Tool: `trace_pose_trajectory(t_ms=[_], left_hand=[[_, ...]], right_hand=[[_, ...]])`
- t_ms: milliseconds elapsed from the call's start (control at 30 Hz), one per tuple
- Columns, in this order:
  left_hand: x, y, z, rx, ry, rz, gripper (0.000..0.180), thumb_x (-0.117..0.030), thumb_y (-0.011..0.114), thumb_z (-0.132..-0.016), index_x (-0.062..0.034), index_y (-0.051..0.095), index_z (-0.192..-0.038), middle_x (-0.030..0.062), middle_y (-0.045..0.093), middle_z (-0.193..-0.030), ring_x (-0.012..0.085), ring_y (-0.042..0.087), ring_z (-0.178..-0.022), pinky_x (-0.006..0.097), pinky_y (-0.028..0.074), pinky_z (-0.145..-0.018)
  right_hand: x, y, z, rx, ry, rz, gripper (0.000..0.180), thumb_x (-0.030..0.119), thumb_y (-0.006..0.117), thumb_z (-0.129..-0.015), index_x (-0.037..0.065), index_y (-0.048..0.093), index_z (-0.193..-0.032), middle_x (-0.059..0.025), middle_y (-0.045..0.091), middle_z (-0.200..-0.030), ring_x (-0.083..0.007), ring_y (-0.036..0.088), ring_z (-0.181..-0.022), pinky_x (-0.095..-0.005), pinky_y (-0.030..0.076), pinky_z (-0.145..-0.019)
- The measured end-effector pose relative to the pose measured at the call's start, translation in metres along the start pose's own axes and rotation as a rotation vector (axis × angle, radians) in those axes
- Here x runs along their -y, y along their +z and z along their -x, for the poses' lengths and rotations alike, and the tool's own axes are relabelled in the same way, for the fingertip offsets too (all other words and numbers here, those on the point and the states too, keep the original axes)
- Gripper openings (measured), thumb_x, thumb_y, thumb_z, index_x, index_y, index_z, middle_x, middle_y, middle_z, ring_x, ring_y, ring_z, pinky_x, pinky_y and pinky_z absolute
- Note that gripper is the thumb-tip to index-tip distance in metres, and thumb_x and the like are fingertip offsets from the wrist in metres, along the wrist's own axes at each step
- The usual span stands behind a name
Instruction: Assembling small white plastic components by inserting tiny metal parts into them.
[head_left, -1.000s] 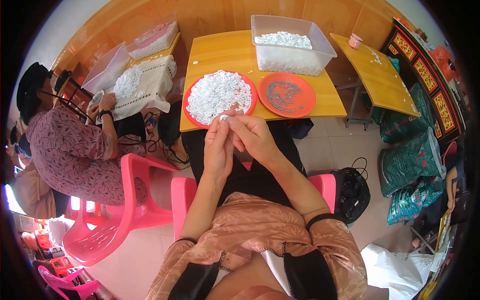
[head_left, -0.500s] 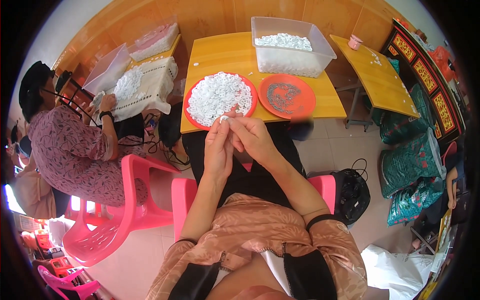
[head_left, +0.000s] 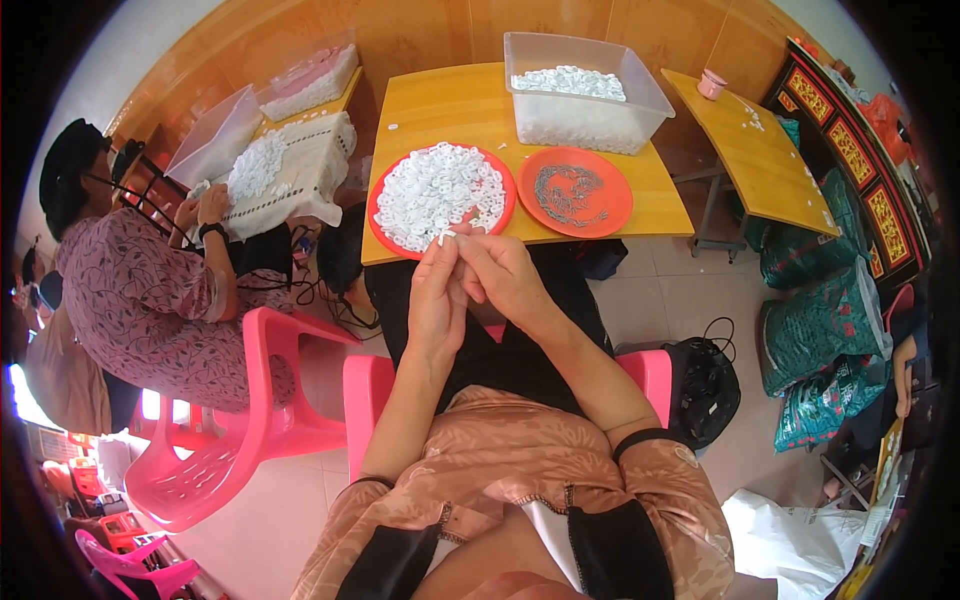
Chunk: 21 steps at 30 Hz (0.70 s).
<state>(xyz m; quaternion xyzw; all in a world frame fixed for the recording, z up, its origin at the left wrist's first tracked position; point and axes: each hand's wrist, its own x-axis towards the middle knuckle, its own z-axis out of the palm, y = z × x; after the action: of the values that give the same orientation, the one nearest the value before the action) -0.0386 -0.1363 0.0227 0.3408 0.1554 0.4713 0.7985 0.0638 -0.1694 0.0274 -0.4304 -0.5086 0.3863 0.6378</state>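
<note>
My left hand [head_left: 437, 292] and my right hand [head_left: 502, 270] meet in front of me, fingertips pinched together on a small white ring piece [head_left: 446, 236] at the near edge of the yellow table [head_left: 450, 105]. Just beyond my fingers sits a red round tray [head_left: 376, 200] heaped with several white ring pieces [head_left: 430, 190]. To its right an orange plate [head_left: 612, 205] holds thin grey metal bits [head_left: 565, 190]. Behind them stands a clear plastic bin [head_left: 580, 120] partly filled with white pieces.
A person in a patterned top [head_left: 140, 300] sits at the left on a pink chair [head_left: 250, 420], hands on white pieces spread on a cloth-covered table [head_left: 300, 170]. A second yellow table [head_left: 750, 150] with a pink cup [head_left: 712, 84] stands right. Green sacks [head_left: 820, 330] and a black bag [head_left: 705, 385] lie on the floor.
My hands stay together at the red tray's near edge, with only small finger movements. The person at the left shifted their hands slightly over the white pieces.
</note>
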Motion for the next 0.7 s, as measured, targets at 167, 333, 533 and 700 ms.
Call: trace_pose_trajectory(t_ms=[167,333,533,700], left_hand=[[0.0005,-0.0001,0.0015,-0.006,0.002,-0.001,0.031,-0.024,0.047,-0.097,0.0009,0.053,-0.114,0.0099,0.059,-0.107,0.0131,0.057,-0.093,0.025,0.046,-0.081],[0.0001,0.0018,0.0026,-0.004,0.011,-0.027,0.031,-0.024,0.046,-0.097,0.0004,0.054,-0.114,0.0093,0.059,-0.107,0.0122,0.058,-0.091,0.024,0.046,-0.078],[-0.0003,0.0032,0.0023,-0.005,0.013,-0.027,0.031,-0.024,0.046,-0.097,0.0007,0.054,-0.114,0.0095,0.060,-0.107,0.0118,0.057,-0.090,0.024,0.046,-0.077],[-0.0010,0.0016,0.0018,0.004,0.013,-0.033,0.032,-0.025,0.046,-0.097,0.0010,0.054,-0.114,0.0097,0.059,-0.107,0.0119,0.057,-0.090,0.024,0.046,-0.077]], right_hand=[[0.0016,0.0003,0.0016,0.004,-0.014,0.005,0.038,0.022,0.047,-0.095,0.001,0.053,-0.064,-0.0004,0.048,-0.048,-0.0058,0.043,-0.045,-0.0233,0.033,-0.043],[0.0025,-0.0001,0.0024,0.007,-0.020,0.016,0.038,0.022,0.047,-0.095,0.001,0.053,-0.064,-0.0003,0.048,-0.048,-0.0058,0.043,-0.045,-0.0232,0.033,-0.043],[0.0027,-0.0002,0.0024,0.003,-0.022,0.022,0.039,0.022,0.047,-0.095,0.001,0.052,-0.063,-0.0002,0.048,-0.049,-0.0058,0.043,-0.045,-0.0234,0.033,-0.042],[0.0047,0.0007,0.0022,-0.003,-0.007,0.011,0.040,0.022,0.047,-0.095,0.000,0.052,-0.062,-0.0003,0.048,-0.049,-0.0059,0.043,-0.045,-0.0235,0.033,-0.042]])
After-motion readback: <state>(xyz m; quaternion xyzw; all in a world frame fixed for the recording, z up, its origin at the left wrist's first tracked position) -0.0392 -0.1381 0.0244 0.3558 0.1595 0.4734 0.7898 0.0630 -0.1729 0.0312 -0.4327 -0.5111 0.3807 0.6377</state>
